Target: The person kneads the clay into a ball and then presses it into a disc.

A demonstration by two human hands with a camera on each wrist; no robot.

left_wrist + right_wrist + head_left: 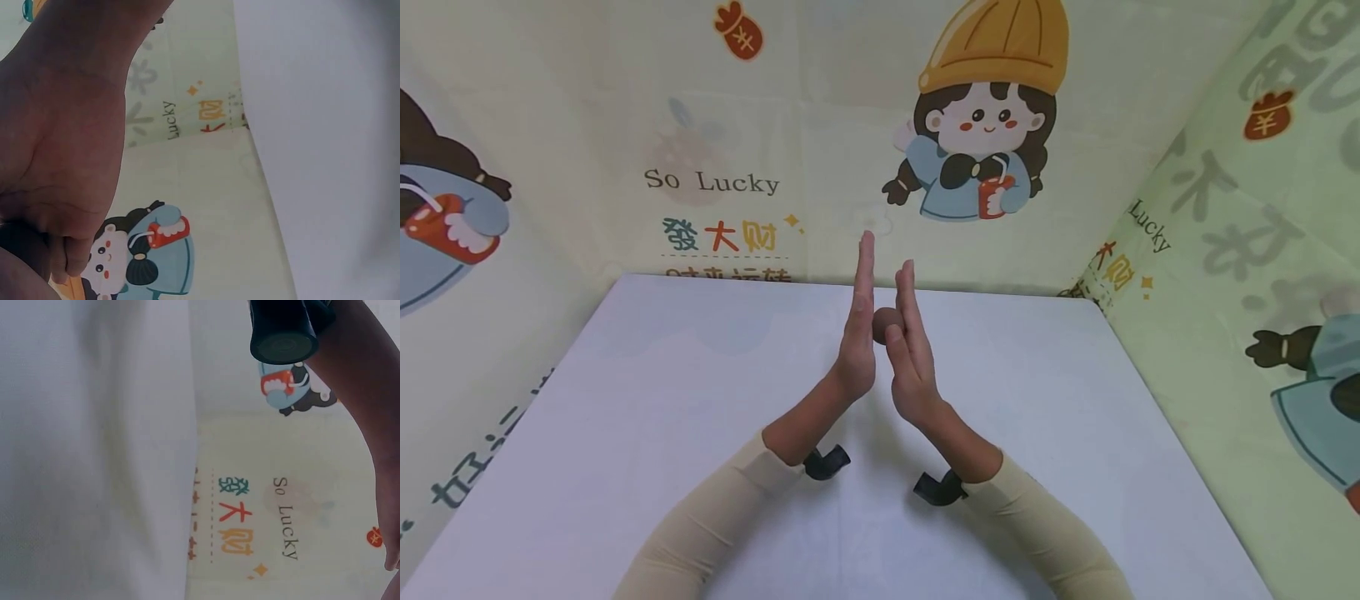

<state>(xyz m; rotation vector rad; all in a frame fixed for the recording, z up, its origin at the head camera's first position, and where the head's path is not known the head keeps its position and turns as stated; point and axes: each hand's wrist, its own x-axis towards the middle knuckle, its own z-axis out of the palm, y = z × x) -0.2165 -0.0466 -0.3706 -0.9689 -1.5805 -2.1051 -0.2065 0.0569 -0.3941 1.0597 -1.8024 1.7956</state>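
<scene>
A small brown ball (883, 322) is held between the two palms, high in the middle of the head view. On its left, my left hand (859, 337) stands upright with straight fingers, its palm side toward the ball. My right hand (914, 371) faces it from the other side, fingers straight and pointing up, its thumb in front of the ball's lower part. In the left wrist view the dark ball (24, 245) shows at the lower left beside the right hand's palm (59, 150). The right wrist view has the left hand (389, 515) at its right edge; the ball is out of sight there.
A white table (700, 367) lies below the hands. Printed cloth walls (835, 150) with cartoon figures and lettering surround its back and sides. Black wrist cameras, one at the left wrist (827, 463) and one at the right wrist (938, 489), stick inward from the sleeves.
</scene>
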